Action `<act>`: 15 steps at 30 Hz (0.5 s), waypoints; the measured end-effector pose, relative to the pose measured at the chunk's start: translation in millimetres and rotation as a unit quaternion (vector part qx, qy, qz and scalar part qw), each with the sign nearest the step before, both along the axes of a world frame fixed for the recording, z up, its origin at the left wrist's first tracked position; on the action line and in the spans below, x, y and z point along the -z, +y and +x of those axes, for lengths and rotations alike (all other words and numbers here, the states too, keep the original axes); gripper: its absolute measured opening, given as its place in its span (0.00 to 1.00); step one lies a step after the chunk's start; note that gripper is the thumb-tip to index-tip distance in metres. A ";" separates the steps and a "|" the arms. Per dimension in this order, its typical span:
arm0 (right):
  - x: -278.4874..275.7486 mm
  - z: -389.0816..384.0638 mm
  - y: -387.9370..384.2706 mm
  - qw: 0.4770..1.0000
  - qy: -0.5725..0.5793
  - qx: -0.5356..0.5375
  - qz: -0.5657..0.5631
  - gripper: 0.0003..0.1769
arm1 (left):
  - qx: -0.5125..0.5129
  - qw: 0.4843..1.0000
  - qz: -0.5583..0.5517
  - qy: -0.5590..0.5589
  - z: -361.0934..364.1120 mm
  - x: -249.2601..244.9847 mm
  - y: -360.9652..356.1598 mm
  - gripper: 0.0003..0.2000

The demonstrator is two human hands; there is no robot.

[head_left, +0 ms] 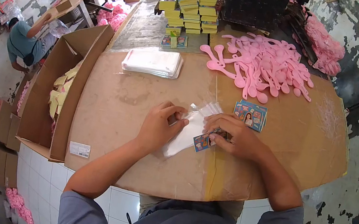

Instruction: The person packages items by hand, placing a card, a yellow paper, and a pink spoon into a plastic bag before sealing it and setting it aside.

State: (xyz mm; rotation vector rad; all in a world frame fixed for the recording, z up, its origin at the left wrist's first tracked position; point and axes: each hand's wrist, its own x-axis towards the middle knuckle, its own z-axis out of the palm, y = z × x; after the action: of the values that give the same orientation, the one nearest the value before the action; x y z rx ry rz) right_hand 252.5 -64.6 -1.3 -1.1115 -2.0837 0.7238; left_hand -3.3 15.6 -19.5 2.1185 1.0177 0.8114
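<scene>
In the head view, a few clear plastic bags (183, 137) lie fanned on the cardboard-covered table in front of me. My left hand (160, 125) is closed at their left edge, thumb and fingertips pinching the plastic. Across the bags' right side, my right hand (237, 136) grips a small printed card (202, 143) between thumb and fingers; its blue printed face shows below them. Just beyond that hand sits a small pile of similar cards (251, 115). Farther up the table lies a stack of clear bags (152, 62).
A heap of pink plastic spoons (264, 64) covers the back right. Stacks of cards with yellow edges (188, 10) stand at the back. An open cardboard box (82, 90) with yellow pieces borders the table's left. Another person (25, 44) sits beyond it.
</scene>
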 end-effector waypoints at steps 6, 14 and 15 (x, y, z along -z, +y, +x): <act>7.9 3.1 0.4 0.998 -0.048 -0.007 0.032 0.09 | -0.009 0.999 -0.025 -0.030 0.8 -2.2 -1.6 0.09; -2.3 3.1 -3.2 0.996 -0.015 0.007 0.091 0.09 | 0.020 0.990 -0.098 -0.094 -2.1 3.4 -1.1 0.15; -4.5 2.9 -4.2 0.995 -0.013 0.014 0.100 0.08 | 0.019 0.984 -0.146 -0.103 -1.7 2.8 -2.0 0.17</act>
State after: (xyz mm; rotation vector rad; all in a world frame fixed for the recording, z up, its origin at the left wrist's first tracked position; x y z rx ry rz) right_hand 255.5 -68.8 3.2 -1.0401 -2.1062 0.4785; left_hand -5.0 13.5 -22.3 1.7618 0.9226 0.7909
